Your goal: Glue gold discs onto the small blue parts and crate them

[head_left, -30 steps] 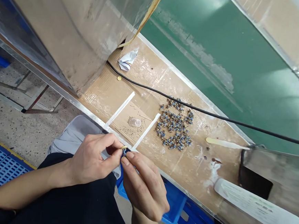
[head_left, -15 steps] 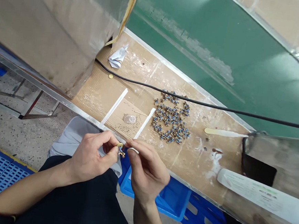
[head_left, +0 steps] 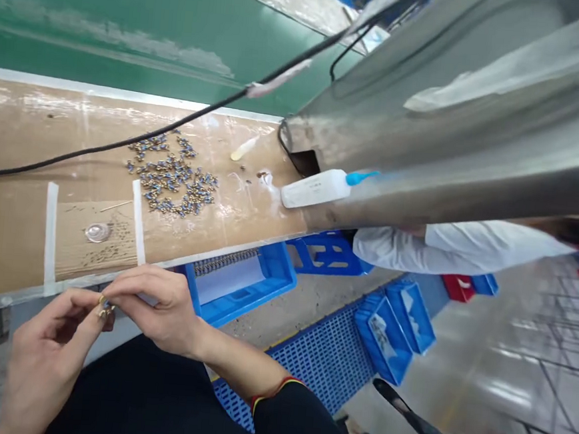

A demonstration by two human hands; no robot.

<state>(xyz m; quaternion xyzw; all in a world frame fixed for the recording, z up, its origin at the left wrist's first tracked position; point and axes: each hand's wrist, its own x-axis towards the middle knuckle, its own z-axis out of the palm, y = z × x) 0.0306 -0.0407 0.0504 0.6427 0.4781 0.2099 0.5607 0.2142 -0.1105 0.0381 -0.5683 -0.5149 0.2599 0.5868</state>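
Note:
A small gold-and-blue metal piece (head_left: 105,308) is pinched between the thumb and fingers of my left hand (head_left: 52,342), just off the bench's front edge. My right hand (head_left: 159,307) meets it from the right, thumb and forefinger closed at the piece's upper side; whatever is between those fingertips is too small to make out. Beyond the hands, a cardboard patch (head_left: 73,253) between two white tape strips bears scattered tiny dark bits, a thin stick (head_left: 116,206) and a small clear round dish (head_left: 98,231). A cluster of similar gold-and-blue pieces (head_left: 172,174) lies right of it.
A black cable (head_left: 99,143) crosses above the bench (head_left: 249,220). A white bottle with blue tip (head_left: 316,188) lies by a large metal duct (head_left: 450,149). Blue bins (head_left: 243,300) stand below the bench edge. At the right is another person's white sleeve (head_left: 432,248).
The view has swung to the right, bringing the metal duct, bins and white sleeve into sight. Both hands remain together at the small piece, the right fingertips now closer against it.

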